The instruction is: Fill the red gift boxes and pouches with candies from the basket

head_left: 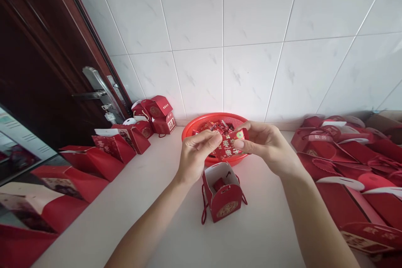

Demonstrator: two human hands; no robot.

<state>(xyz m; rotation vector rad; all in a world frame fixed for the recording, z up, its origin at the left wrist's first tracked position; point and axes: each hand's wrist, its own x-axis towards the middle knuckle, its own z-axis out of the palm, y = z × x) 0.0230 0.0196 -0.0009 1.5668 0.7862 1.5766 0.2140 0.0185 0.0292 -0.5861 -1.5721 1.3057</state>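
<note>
Between my two hands is a small red packet (pixel 226 146) with gold characters and a flower-like mark at one corner. My left hand (pixel 198 150) pinches its left side between thumb and fingers. The right side is gripped by my right hand (pixel 266 144), thumb in front. Both hands are raised in front of a red plastic basket (pixel 193 127) holding several small red wrapped pieces (pixel 216 126). Just below the hands, an open red gift box (pixel 228 203) with rope handles stands upright on the white surface. Something small and red lies inside it.
Red gift boxes (pixel 103 163) stand in a row along the left edge, with more boxes (pixel 161 115) in the back corner. A pile of red boxes (pixel 354 205) covers the right side. A tiled wall (pixel 251 75) rises behind; a dark door (pixel 40 50) is at left.
</note>
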